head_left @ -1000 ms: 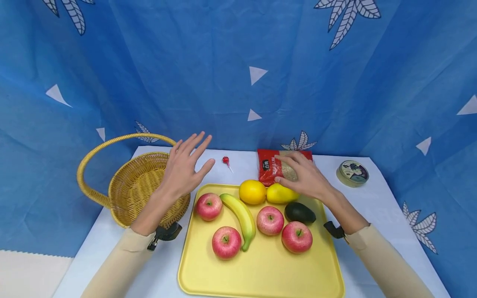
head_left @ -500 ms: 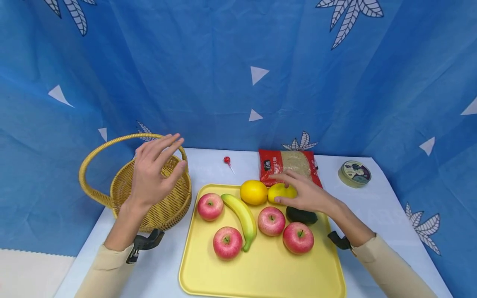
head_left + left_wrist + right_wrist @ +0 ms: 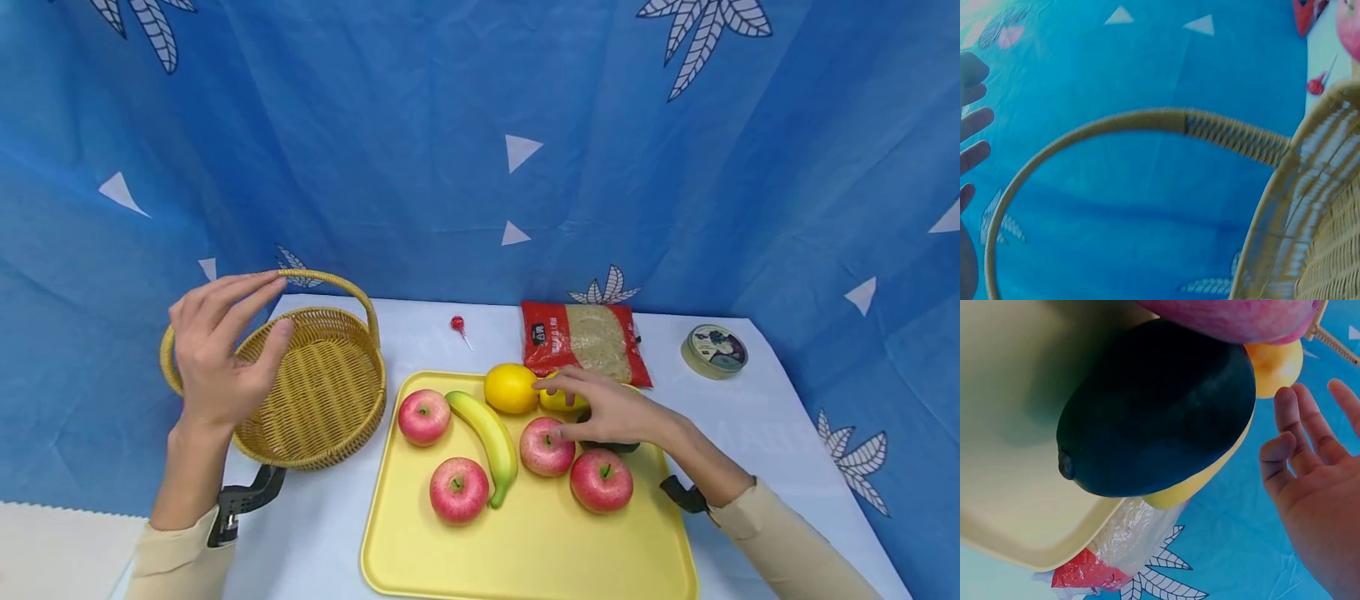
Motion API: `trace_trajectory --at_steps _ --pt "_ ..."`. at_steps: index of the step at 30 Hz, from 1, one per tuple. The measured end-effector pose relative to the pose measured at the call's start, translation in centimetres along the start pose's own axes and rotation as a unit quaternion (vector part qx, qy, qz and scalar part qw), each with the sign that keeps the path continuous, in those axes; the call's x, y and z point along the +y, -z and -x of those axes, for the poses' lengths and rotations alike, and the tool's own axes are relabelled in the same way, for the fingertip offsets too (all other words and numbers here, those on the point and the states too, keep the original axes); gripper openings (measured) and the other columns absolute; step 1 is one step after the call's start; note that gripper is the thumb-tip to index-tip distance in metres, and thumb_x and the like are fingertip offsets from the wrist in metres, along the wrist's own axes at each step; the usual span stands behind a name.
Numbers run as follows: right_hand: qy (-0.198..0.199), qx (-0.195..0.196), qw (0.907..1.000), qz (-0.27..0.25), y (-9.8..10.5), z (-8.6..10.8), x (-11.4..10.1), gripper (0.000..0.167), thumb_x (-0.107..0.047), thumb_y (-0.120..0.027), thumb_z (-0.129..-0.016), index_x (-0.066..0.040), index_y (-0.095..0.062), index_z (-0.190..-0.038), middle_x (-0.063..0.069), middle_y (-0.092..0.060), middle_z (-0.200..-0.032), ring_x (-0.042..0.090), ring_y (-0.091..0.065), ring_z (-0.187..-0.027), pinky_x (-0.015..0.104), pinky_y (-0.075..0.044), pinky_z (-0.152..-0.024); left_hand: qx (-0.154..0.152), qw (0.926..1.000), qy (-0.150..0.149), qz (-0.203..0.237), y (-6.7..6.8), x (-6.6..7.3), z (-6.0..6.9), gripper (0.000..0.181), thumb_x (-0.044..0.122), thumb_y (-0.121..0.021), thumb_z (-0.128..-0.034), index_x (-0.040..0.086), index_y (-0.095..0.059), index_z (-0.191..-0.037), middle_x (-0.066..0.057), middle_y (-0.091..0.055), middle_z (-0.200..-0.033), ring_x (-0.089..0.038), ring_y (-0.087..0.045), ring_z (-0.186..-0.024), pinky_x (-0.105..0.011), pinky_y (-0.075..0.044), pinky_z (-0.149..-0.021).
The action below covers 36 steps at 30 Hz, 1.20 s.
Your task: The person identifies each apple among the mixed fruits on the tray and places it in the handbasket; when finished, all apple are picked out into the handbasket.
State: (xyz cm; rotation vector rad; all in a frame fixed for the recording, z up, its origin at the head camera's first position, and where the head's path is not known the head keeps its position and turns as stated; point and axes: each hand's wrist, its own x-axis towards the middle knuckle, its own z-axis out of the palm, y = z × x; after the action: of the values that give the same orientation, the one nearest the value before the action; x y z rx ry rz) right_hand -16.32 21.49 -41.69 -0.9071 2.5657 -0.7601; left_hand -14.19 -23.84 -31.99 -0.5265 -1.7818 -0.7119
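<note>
In the head view my left hand (image 3: pixel 221 358) is raised over the left side of a yellow wicker basket (image 3: pixel 330 387), holding nothing. Its fingers (image 3: pixel 975 125) stand apart from the arched handle (image 3: pixel 1116 123) in the left wrist view. My right hand (image 3: pixel 618 410), fingers slightly bent, hovers over the yellow tray's (image 3: pixel 525 558) back right part. Beneath it lie a dark green avocado (image 3: pixel 1160 412) and a lemon (image 3: pixel 555 400), both partly hidden in the head view. An apple (image 3: pixel 542 454) is just below its thumb. Nothing lies within its grasp in the right wrist view.
The tray also bears a banana (image 3: pixel 491 442), a round yellow fruit (image 3: pixel 511 388) and several apples (image 3: pixel 458 492). Behind it lie a red bag of grain-like food (image 3: pixel 600 337) and a lollipop (image 3: pixel 458 325). A round tin (image 3: pixel 715 350) stands right. A blue curtain (image 3: pixel 465 167) hangs behind.
My left hand has moved left across the basket towards the handle's left side. The right hand has come nearer, from the red bag to above the avocado. The fruit has not moved.
</note>
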Motion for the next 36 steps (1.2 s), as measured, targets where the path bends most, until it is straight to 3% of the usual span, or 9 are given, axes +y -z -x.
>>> trace_trajectory --at_steps 4,7,12,16,22,28,30,36 --pt "0.007 -0.025 0.9996 -0.01 -0.3 -0.1 0.0 0.063 -0.053 -0.075 -0.086 -0.028 -0.058 -0.141 -0.001 -0.059 -0.124 0.021 -0.058 -0.101 0.043 -0.054 -0.084 0.023 0.9984 0.044 -0.028 1.4 -0.6 -0.2 0.049 0.046 -0.063 -0.0921 0.002 -0.077 -0.108 -0.02 -0.072 -0.111 -0.044 -0.058 -0.106 -0.036 -0.032 -0.101" --pt "0.011 -0.04 0.9991 -0.011 -0.7 -0.2 0.1 0.064 -0.054 -0.074 -0.086 -0.027 -0.057 -0.141 -0.003 -0.059 -0.127 0.019 -0.058 -0.102 0.041 -0.054 -0.085 0.032 0.9951 0.085 -0.038 2.2 -1.8 0.1 0.044 0.041 -0.066 -0.0898 0.003 -0.078 -0.109 -0.019 -0.073 -0.112 -0.038 -0.059 -0.108 -0.031 -0.035 -0.101" --pt "0.02 -0.056 0.9982 0.002 -1.2 -0.3 0.1 0.067 -0.055 -0.075 -0.085 -0.027 -0.056 -0.143 -0.003 -0.058 -0.13 0.019 -0.056 -0.108 0.04 -0.052 -0.089 0.042 0.989 0.142 0.0 2.9 -3.7 0.9 0.029 0.02 -0.07 -0.09 0.001 -0.077 -0.11 -0.018 -0.072 -0.113 -0.02 -0.061 -0.111 -0.02 -0.044 -0.101" --pt "0.025 -0.07 0.997 0.02 -1.5 -0.3 -0.1 0.068 -0.055 -0.075 -0.086 -0.027 -0.055 -0.144 -0.005 -0.057 -0.133 0.015 -0.055 -0.116 0.04 -0.049 -0.1 0.052 0.983 0.174 0.024 3.3 -4.8 1.6 0.023 0.008 -0.071 -0.0899 -0.002 -0.076 -0.11 -0.016 -0.071 -0.112 -0.012 -0.064 -0.106 -0.018 -0.051 -0.094" --pt "0.007 -0.086 0.9957 0.032 -2.0 -0.3 -0.2 0.069 -0.058 -0.075 -0.084 -0.031 -0.054 -0.144 -0.016 -0.055 -0.132 0.004 -0.053 -0.115 0.038 -0.048 -0.102 0.063 0.9768 0.198 0.05 3.8 -6.1 2.7 0.017 0.0 -0.071 -0.0893 -0.005 -0.077 -0.104 -0.009 -0.072 -0.103 -0.005 -0.064 -0.093 -0.013 -0.05 -0.083" --pt "-0.005 -0.095 0.9946 0.042 -2.3 -0.1 -0.3 0.071 -0.057 -0.077 -0.082 -0.032 -0.054 -0.145 -0.015 -0.054 -0.135 0.007 -0.053 -0.115 0.04 -0.049 -0.101 0.063 0.9697 0.199 0.127 4.5 -7.2 3.6 0.017 -0.008 -0.07 -0.0877 -0.012 -0.074 -0.103 -0.018 -0.072 -0.098 -0.003 -0.059 -0.071 -0.011 -0.042 -0.062" --pt "-0.006 -0.098 0.9939 0.051 -2.3 -0.1 -0.4 0.071 -0.057 -0.077 -0.082 -0.033 -0.054 -0.145 -0.014 -0.053 -0.136 0.009 -0.053 -0.115 0.041 -0.049 -0.1 0.068 0.9623 0.205 0.166 4.7 -7.7 4.0 0.018 -0.012 -0.069 -0.0868 -0.016 -0.072 -0.104 -0.021 -0.072 -0.097 -0.005 -0.058 -0.066 -0.011 -0.044 -0.06" --pt "-0.011 -0.106 0.9915 0.074 -2.5 -0.1 -0.4 0.072 -0.059 -0.077 -0.081 -0.037 -0.052 -0.145 -0.011 -0.052 -0.137 0.012 -0.051 -0.114 0.043 -0.049 -0.097 0.112 0.9175 0.232 0.303 5.2 -8.2 4.7 0.024 -0.015 -0.071 -0.0841 -0.028 -0.063 -0.103 -0.017 -0.072 -0.088 -0.011 -0.052 -0.055 -0.013 -0.043 -0.053"
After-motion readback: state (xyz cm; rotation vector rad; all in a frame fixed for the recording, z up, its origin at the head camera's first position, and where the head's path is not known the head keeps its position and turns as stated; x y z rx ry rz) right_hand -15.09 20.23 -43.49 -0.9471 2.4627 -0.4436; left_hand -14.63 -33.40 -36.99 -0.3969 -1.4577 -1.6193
